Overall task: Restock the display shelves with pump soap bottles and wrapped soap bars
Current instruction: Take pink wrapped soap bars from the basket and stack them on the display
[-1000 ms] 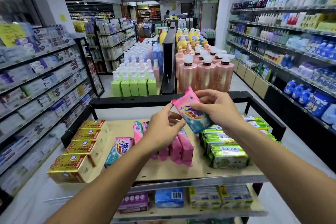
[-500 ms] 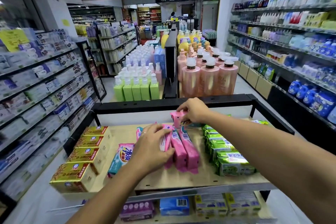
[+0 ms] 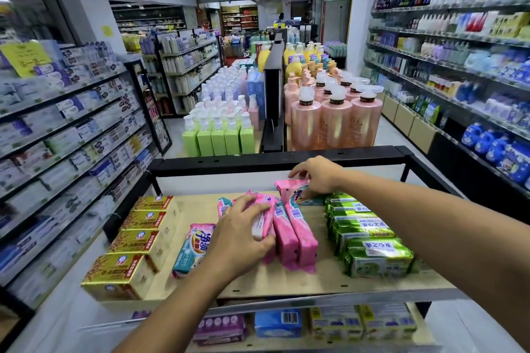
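Landmark: the wooden shelf board [image 3: 286, 284]; every place below is given from it.
Pink row [image 3: 298, 233]: wrapped bars are stood on edge at the board's middle, packed touching.
End bar [image 3: 262, 223]: at the row's left end. It is clasped by the left hand [image 3: 243, 233], with fingers curled over the top and the thumb against the near side.
Rear pink bar [image 3: 288, 190]: at the back middle of the board, just behind the row, tilted. Its right end is pinched by the right hand [image 3: 318, 178].
Weight: judged modest, with a stiff block inside.
Surface: the glossy film is judged slippery, and the crimped end flaps soft.
Hold: best taken across the broad faces at mid-length, not by the flaps.
Neighbours: gold boxes [image 3: 134, 238] are ranged along the board's left side and green bars [image 3: 367, 235] along its right.
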Demonstrator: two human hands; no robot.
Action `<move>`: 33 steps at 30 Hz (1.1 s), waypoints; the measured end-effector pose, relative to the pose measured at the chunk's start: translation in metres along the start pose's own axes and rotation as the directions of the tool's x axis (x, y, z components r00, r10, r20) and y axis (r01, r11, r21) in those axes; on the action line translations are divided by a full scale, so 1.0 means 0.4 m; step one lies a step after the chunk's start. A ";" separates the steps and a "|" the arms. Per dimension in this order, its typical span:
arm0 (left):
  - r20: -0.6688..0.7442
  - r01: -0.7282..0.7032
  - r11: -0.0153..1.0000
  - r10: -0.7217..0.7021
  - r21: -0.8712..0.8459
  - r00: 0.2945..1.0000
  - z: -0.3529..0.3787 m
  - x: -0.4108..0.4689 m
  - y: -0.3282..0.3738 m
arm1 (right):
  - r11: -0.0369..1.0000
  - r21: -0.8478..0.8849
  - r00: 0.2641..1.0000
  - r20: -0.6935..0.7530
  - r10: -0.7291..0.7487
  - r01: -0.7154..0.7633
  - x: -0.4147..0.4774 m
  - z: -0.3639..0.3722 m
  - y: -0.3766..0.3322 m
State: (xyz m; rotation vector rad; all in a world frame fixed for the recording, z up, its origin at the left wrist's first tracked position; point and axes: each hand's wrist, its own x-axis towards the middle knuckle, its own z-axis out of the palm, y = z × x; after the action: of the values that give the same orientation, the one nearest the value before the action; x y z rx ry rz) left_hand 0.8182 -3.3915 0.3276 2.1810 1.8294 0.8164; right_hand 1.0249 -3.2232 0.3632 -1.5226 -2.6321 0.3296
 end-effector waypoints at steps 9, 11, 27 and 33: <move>0.149 0.342 0.371 -0.461 -0.863 0.875 -0.051 0.052 0.032 | 0.818 0.531 0.975 -0.150 -0.164 0.220 -0.134 -0.029 -0.084; 0.448 0.497 0.059 -0.352 -0.866 0.822 -0.066 0.061 0.052 | 0.725 0.660 0.977 -0.075 -0.199 0.198 -0.158 -0.034 -0.105; 0.299 0.219 -0.224 -0.436 -0.950 0.849 -0.043 0.084 0.109 | 0.478 0.867 0.984 -0.175 0.020 0.144 -0.205 -0.053 -0.117; 0.408 0.190 -0.556 -0.298 -0.809 0.863 -0.035 0.095 0.134 | 0.160 0.972 0.960 -0.204 0.189 0.175 -0.192 0.004 -0.160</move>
State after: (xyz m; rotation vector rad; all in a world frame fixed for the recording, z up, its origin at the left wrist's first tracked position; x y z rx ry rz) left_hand 0.8603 -3.3703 0.3757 0.2228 0.5573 1.4363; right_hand 1.0090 -3.3205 0.3787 -0.8924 -1.3837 1.3899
